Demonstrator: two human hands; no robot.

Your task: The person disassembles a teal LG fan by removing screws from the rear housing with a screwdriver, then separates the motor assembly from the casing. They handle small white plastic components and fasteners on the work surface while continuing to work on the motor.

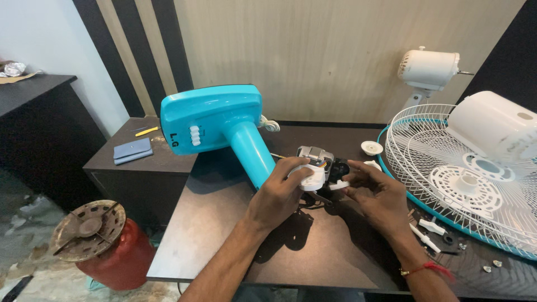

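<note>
Beige panelled wall (335,56), dark table (224,223)

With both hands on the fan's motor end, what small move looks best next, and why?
Probably keep the left hand steady on the white housing piece while the right hand eases the small white part at the motor. The turquoise fan stand lies tipped on the table, so the left hand's grip looks needed.

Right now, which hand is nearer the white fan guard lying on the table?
Right. The right hand is at the motor assembly, just beside the guard's teal rim. The left hand grips the same assembly's white housing farther away, by the teal fan stand.
</note>
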